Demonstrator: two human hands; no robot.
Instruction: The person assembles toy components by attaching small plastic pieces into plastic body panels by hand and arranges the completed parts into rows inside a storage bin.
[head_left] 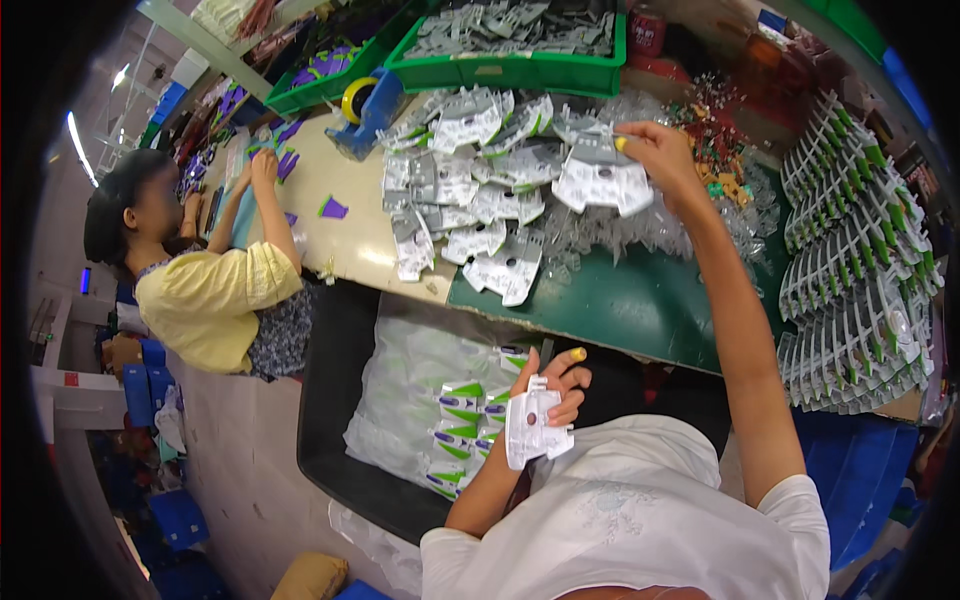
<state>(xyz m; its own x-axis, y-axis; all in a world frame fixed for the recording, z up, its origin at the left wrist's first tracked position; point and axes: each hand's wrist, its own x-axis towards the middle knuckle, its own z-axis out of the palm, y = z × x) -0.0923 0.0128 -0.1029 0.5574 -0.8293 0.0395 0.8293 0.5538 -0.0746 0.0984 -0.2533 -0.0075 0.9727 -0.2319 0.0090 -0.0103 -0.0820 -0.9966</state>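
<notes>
My left hand point(565, 392) is closed on a white plastic shell part point(530, 428) with a round hole, held in front of my body above the black bin. My right hand point(662, 158) pinches the edge of a white and grey plastic part point(603, 180) over the far side of the table. Yellow covers sit on a finger of the left hand and on the right thumb. Beside the right hand's part lies a pile of similar white and grey parts point(470, 190). Small clear plastic pieces point(600, 235) are heaped just below it.
A black bin point(325, 400) with a clear bag and white-green parts stands below the table edge. Stacked white-green parts point(850, 270) rise at the right. Green trays point(510, 70) and a blue tape dispenser point(365, 125) stand at the back. A person in yellow point(215, 300) works at the left.
</notes>
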